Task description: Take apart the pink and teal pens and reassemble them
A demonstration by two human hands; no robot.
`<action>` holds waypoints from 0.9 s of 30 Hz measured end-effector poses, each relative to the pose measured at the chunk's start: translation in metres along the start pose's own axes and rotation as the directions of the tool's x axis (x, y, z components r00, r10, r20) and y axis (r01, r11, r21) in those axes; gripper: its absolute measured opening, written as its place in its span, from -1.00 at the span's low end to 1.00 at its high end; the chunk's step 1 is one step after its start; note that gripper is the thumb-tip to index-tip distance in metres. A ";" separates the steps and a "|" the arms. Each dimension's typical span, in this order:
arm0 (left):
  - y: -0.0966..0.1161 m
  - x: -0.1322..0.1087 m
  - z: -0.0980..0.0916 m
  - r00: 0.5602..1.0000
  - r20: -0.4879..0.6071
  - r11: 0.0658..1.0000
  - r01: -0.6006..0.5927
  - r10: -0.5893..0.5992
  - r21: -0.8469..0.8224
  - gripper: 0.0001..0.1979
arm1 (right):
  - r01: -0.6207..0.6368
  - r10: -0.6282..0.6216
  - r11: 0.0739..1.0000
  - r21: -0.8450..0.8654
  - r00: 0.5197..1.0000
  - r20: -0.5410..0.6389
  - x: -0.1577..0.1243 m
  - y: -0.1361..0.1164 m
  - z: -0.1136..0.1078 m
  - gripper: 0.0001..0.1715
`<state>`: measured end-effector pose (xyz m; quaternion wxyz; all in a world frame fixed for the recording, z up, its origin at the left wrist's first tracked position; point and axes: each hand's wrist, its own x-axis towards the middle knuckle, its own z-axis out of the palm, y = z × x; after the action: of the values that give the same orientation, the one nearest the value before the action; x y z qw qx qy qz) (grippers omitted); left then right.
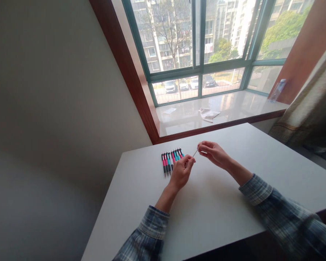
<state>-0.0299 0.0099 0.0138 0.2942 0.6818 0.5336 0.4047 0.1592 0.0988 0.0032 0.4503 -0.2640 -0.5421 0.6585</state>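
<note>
Between my two hands a thin pale rod (195,152), much like a pen refill, runs at a slant above the table. My left hand (180,172) pinches its lower end between thumb and fingers. At the upper end, the closed fingertips of my right hand (213,152) grip the rod. Just behind and left of my left hand, a row of click pens (167,163) in pink, teal, white and black lies side by side, tips toward me. My left hand hides the lower parts of the pens on the row's right side.
The white table (214,217) stands against a wall (57,108) at left. Beyond it is a window sill (233,105) with a crumpled cloth (208,115), a paper slip (170,110) and a clear bottle (278,90). A curtain (301,105) hangs at right.
</note>
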 end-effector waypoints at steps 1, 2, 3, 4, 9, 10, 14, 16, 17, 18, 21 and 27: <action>-0.001 0.000 0.000 1.000 -0.003 1.000 0.004 -0.004 0.007 -0.63 | 0.029 -0.030 1.000 -0.011 0.997 -0.072 0.001 -0.003 -0.006 -0.64; -0.001 0.000 0.000 1.000 -0.007 1.000 0.006 -0.006 0.011 -0.63 | 0.056 -0.064 0.997 -0.059 0.988 -0.140 0.002 -0.006 -0.013 -0.63; -0.002 0.000 0.000 1.000 -0.012 1.000 0.009 -0.009 0.014 -0.63 | 0.071 -0.101 0.985 -0.156 0.975 -0.196 0.002 -0.008 -0.021 -0.62; -0.003 0.000 0.000 1.000 -0.016 1.000 0.012 -0.012 0.015 -0.62 | 0.067 -0.142 0.951 -0.300 0.962 -0.235 0.002 -0.010 -0.027 -0.62; -0.003 -0.001 0.001 1.000 -0.009 1.000 0.008 -0.008 0.013 -0.63 | -0.104 -0.119 0.463 -0.880 0.977 -0.178 -0.006 -0.001 -0.040 -0.74; -0.003 -0.001 0.001 1.000 -0.005 1.000 0.005 -0.005 0.012 -0.63 | -0.114 -0.094 0.405 -0.907 0.982 -0.165 -0.007 0.002 -0.039 -0.74; -0.003 -0.001 0.000 1.000 -0.007 1.000 -0.001 0.001 0.017 -0.64 | -0.134 -0.102 0.303 -0.943 0.980 -0.172 -0.007 0.003 -0.034 -0.73; -0.001 -0.001 -0.002 1.000 -0.011 1.000 -0.003 0.003 0.020 -0.63 | -0.161 -0.115 0.265 -0.951 0.974 -0.197 -0.011 -0.002 -0.033 -0.77; -0.001 -0.001 -0.002 1.000 -0.011 1.000 -0.003 0.003 0.020 -0.63 | -0.178 -0.113 0.244 -0.953 0.971 -0.210 -0.015 -0.005 -0.033 -0.75; 0.000 -0.001 -0.003 1.000 -0.013 1.000 -0.002 0.003 0.020 -0.62 | -0.197 -0.104 0.221 -0.955 0.969 -0.224 -0.021 -0.007 -0.033 -0.73; 0.002 -0.002 -0.004 1.000 -0.020 1.000 0.006 -0.006 0.017 -0.62 | -0.248 -0.068 0.166 -0.954 0.963 -0.262 -0.045 -0.007 -0.033 -0.72; 0.003 -0.004 -0.003 1.000 0.001 1.000 0.014 -0.014 0.012 -0.61 | -0.304 -0.101 0.151 -0.941 0.942 -0.321 -0.077 0.003 -0.033 -0.86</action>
<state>-0.0316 0.0052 0.0170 0.2934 0.6800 0.5407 0.3990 0.2211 0.0467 -0.0199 0.2027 -0.6279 -0.7406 0.1271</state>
